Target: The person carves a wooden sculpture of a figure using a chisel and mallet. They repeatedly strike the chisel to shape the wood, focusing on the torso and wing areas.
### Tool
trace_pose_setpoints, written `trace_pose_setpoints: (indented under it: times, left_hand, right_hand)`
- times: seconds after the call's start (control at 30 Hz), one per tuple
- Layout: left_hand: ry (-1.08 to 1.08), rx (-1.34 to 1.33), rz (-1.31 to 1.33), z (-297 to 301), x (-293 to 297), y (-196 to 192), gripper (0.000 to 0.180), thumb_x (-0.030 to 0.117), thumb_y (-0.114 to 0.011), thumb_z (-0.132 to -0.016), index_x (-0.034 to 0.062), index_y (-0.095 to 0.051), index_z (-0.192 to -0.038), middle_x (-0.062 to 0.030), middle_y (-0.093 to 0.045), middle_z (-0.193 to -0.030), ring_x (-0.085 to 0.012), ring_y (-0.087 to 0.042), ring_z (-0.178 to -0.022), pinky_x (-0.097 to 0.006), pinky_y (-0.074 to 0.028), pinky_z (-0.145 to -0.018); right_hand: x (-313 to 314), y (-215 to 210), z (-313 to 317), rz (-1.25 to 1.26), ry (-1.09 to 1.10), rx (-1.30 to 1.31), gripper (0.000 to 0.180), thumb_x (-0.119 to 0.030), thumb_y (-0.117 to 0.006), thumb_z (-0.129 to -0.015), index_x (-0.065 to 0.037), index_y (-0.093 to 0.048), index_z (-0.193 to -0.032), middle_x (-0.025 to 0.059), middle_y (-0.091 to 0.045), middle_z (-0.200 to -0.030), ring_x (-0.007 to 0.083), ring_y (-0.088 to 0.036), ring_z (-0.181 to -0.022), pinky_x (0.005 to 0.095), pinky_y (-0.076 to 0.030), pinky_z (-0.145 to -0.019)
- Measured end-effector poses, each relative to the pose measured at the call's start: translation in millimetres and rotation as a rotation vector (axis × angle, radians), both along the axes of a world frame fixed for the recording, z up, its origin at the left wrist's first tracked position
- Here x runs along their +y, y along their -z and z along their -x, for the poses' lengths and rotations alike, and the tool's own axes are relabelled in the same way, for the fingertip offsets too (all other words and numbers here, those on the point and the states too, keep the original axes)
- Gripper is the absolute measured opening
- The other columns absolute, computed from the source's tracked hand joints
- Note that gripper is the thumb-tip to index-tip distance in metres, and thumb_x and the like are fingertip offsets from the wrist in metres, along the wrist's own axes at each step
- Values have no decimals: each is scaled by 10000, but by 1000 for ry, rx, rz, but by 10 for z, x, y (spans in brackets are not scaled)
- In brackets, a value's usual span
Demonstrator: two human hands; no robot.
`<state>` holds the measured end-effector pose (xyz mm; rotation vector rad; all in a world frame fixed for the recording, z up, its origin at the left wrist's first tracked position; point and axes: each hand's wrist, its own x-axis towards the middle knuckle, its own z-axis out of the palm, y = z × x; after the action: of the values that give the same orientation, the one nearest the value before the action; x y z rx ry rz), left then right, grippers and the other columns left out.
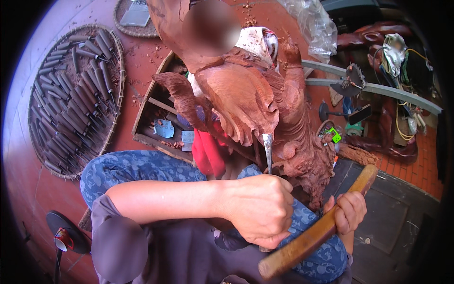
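Observation:
A reddish carved wood sculpture (236, 90) with flowing, folded shapes fills the middle. My left hand (262, 210) is closed in a fist around a carving chisel (268, 151). Its steel blade points away from me, the tip at the lower edge of a carved fold. Most of the chisel's handle is hidden in the fist. To the right, my right hand (350, 213) wraps round a long wooden mallet (307, 236), a worn yellow-brown bar held slantwise. The mallet's near end lies close to the bottom of my left fist; I cannot tell whether they touch.
At left, a round woven tray (75, 99) holds many chisels. A wooden box (165, 146) with blue paper scraps stands beside the sculpture. A red cloth (208, 149) hangs below it. At right are metal rails (397, 90) and a small green device (335, 136). A cup (63, 240) stands lower left.

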<state>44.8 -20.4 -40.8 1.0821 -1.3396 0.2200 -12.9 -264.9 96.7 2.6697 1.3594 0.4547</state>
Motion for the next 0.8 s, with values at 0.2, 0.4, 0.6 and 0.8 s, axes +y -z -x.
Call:
trace_pose_setpoints:
  times: [0.2,0.4,0.6,0.8]
  left_hand:
    - [-20,-6,-9,-2,-31,14,297,263,-610,-800,99,-485,-586,-34,-472,-599,-201,-528,-584,-332,-402,-560]
    - [-53,-1,-29,-18,-4,3,311,267,-604,-816,102,-477,-585,-27,-465,-605,-196,-526,-585,-328,-395,-547]
    - [-78,5,-23,-25,-11,15,319,277,-601,-822,107,-473,-585,-23,-455,-603,-188,-523,-586,-321,-389,-545]
    - [-113,-4,-21,-30,-47,7,317,279,-602,-820,112,-471,-585,-20,-451,-604,-184,-519,-587,-319,-388,-546]
  right_hand:
    - [-64,10,15,-47,-13,34,327,9,-785,-722,-61,-489,-841,92,-586,-781,254,-596,-664,363,-513,-538]
    - [-110,38,-1,-56,43,40,354,10,-798,-707,-58,-485,-858,85,-593,-794,261,-600,-674,385,-517,-553]
    - [-125,89,-43,-54,34,39,343,20,-786,-711,-60,-473,-828,81,-587,-780,254,-598,-657,373,-513,-543]
    - [-149,79,-55,-21,57,5,334,16,-783,-718,-60,-472,-812,82,-584,-769,250,-599,-651,365,-509,-532]
